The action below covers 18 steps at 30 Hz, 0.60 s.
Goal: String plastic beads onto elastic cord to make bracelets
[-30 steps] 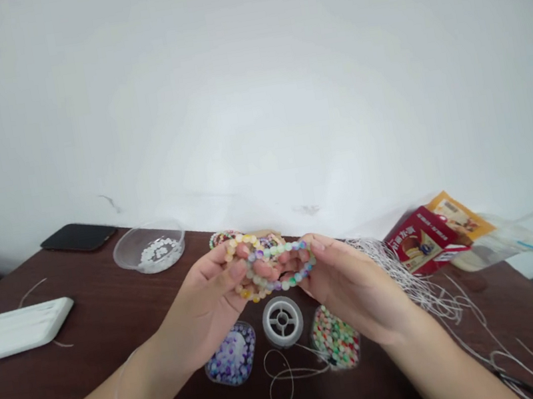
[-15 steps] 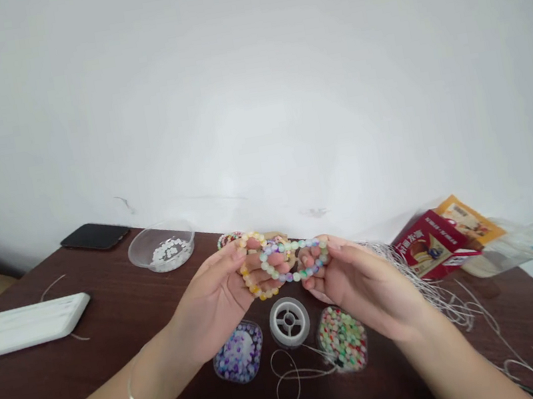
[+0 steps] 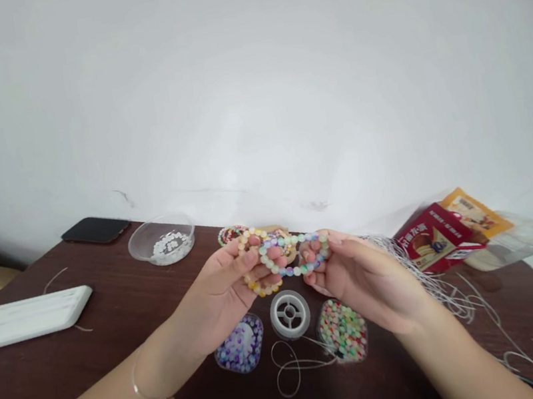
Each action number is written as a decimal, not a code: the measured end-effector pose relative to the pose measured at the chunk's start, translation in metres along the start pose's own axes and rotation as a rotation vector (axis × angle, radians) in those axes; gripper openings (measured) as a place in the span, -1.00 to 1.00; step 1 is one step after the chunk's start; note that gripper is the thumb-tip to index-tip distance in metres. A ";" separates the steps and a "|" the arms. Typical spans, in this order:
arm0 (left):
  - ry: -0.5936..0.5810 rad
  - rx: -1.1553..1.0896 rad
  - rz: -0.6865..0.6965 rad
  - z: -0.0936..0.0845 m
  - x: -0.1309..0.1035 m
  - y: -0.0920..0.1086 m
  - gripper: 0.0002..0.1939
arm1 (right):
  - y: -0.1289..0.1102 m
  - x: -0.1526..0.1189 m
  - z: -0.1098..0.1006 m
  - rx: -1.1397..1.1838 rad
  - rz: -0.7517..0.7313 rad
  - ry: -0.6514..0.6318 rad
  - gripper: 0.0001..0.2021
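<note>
My left hand (image 3: 221, 294) and my right hand (image 3: 359, 276) meet above the dark wooden table (image 3: 72, 378), both gripping a pastel bead bracelet (image 3: 292, 256) stretched between their fingertips. A yellow-orange bead bracelet (image 3: 257, 265) hangs around the fingers of my left hand. Below the hands stand a clear spool of elastic cord (image 3: 289, 314), a dish of purple beads (image 3: 240, 345) on its left and a dish of green and red beads (image 3: 343, 332) on its right. A loose loop of cord (image 3: 293, 367) lies in front of the spool.
A clear bowl of white beads (image 3: 162, 241) and a black phone (image 3: 95, 230) sit at the back left, a white tray (image 3: 27, 318) at the left. More bracelets (image 3: 229, 234) lie behind the hands. Tangled white cord (image 3: 437, 287) and snack packets (image 3: 434, 237) lie at right, by the wall.
Both hands have shifted slightly right and pulled the pastel bracelet out wider between them. The view has drifted a little to the left.
</note>
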<state>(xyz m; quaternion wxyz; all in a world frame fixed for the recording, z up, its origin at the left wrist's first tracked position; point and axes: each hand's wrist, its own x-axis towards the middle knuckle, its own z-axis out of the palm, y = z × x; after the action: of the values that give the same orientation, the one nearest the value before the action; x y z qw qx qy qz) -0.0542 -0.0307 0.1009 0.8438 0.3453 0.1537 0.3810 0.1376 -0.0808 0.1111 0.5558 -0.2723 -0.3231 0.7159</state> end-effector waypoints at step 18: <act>0.107 0.059 -0.026 -0.002 0.004 -0.001 -0.77 | -0.002 0.004 0.001 -0.051 -0.015 0.006 -0.93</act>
<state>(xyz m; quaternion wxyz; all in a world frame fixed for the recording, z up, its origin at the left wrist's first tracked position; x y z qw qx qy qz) -0.0521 -0.0267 0.0984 0.8287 0.3471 0.2142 0.3834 0.1369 -0.0772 0.1129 0.5551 -0.2858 -0.3415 0.7025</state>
